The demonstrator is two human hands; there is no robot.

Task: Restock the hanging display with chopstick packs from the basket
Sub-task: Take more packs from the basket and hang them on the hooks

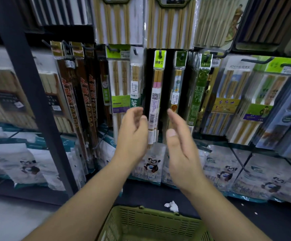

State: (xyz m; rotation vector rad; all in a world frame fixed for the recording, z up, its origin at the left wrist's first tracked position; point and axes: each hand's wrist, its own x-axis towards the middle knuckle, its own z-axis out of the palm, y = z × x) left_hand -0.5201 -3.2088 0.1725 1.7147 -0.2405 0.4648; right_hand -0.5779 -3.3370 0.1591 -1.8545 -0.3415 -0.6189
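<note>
Shelving of dark metal carries the hanging display [169,80], crowded with packs on pegs. Olive-green slatted plastic basket [151,214] sits at 6 o'clock under both forearms; what it holds is out of sight. The left hand [132,134] and right hand [181,141] are raised with fingers relaxed, gripping nothing. Between them hangs the narrow clear chopstick pack with lime-green header and pink band [156,94], its long axis vertical. It lies at 3 o'clock of the left hand, which looks nearer than the right; whether the thumb touches it cannot be told.
</note>
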